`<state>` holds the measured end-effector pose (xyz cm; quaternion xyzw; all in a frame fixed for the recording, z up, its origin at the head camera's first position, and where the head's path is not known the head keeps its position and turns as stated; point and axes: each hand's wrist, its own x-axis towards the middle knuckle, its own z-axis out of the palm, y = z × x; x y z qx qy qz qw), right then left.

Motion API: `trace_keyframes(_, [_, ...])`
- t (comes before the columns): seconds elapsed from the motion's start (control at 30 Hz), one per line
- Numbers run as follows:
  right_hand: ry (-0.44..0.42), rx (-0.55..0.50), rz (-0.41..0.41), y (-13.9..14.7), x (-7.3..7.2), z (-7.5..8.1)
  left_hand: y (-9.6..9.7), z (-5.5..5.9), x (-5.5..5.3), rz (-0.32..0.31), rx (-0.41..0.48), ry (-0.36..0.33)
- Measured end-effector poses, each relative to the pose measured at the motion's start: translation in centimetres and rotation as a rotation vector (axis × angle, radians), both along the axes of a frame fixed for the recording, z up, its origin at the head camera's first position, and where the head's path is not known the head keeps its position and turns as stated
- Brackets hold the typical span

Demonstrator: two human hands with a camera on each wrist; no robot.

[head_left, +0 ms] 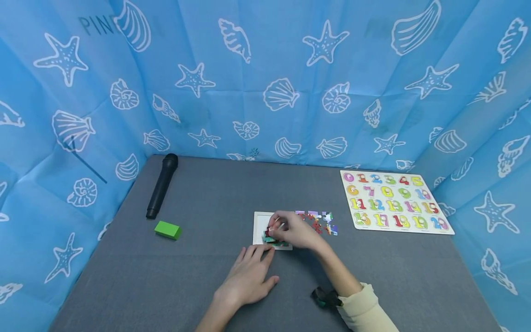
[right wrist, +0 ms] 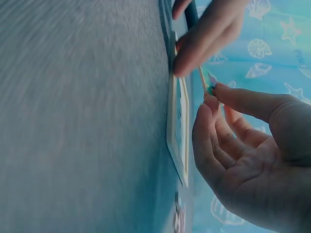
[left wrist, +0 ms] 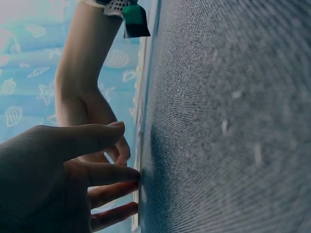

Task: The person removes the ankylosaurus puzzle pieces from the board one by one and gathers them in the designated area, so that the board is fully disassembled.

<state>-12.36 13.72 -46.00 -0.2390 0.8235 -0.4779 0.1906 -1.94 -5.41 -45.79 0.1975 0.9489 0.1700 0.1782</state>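
Note:
A small white-rimmed puzzle board (head_left: 258, 225) lies on the grey table, with colored pieces along its near part. Over it, my right hand (head_left: 296, 230) pinches a jigsaw piece (right wrist: 208, 80) between thumb and index finger; in the right wrist view the piece stands tilted above the board. My left hand (head_left: 247, 280) lies palm down at the board's near edge, its fingertips right at the rim and the thumb spread aside. Just right of the board is a group of loose jigsaw pieces (head_left: 318, 226), partly hidden by the right hand.
A number puzzle board (head_left: 396, 201) lies at the back right. To the left are a black microphone (head_left: 162, 185) and a green block (head_left: 168, 230). A blue shell-patterned curtain (head_left: 265, 83) surrounds the table's back and sides.

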Motion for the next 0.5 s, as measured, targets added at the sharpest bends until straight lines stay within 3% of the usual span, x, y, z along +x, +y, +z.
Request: trace_keyframes(0.5, [-0.067, 0.008, -0.131, 6.5, 1.3, -0.2, 0.2, -0.2, 0.0, 0.024, -0.006, -0.022])
